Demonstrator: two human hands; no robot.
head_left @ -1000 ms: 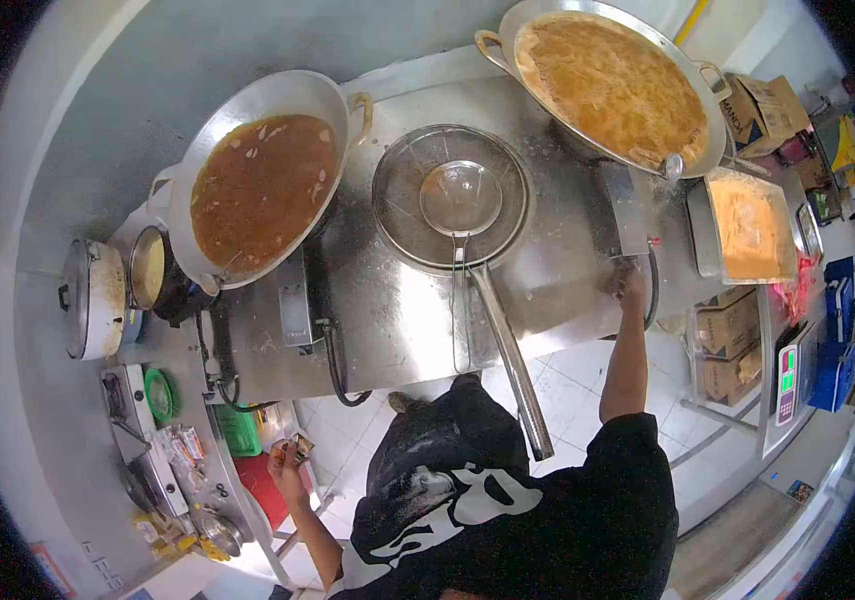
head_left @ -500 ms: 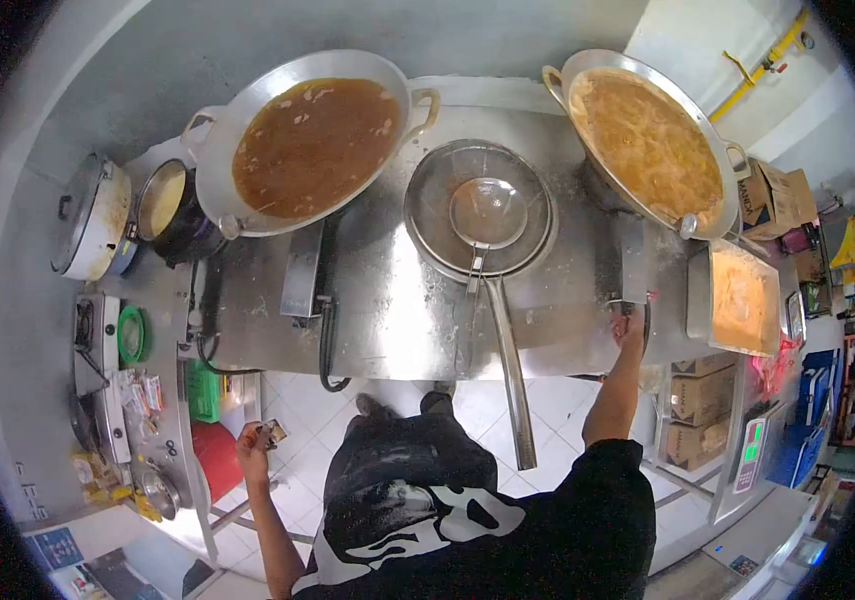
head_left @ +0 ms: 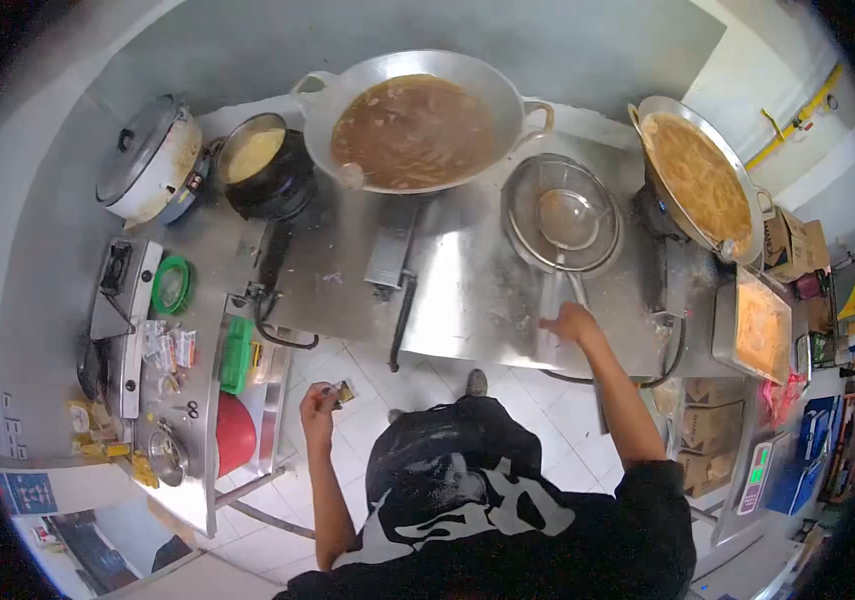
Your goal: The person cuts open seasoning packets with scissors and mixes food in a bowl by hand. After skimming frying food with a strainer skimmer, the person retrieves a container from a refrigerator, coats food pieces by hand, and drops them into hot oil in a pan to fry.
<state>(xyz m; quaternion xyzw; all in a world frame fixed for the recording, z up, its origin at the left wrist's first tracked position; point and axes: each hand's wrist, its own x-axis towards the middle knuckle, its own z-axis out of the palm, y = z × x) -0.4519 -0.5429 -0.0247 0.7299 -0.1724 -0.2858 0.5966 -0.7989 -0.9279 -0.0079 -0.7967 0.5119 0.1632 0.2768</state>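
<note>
My left hand is closed on a small packet, held low in front of the steel counter. Over the counter's front part is my right hand, at the handle of the nested round strainers; whether its fingers grip the handle is unclear. A large wok of brown liquid stands at the back, left of the strainers. To their right is a second wok with bubbling golden liquid.
A metal tray of orange-coloured contents sits at the right, near a scale. At the left are a white lidded cooker, a dark pot, a small stove, a green basket and a red tub.
My view has turned left, so the woks and strainers appear farther right. My right hand has left the right burner's front and moved left to the strainer handle. My left hand still holds the packet.
</note>
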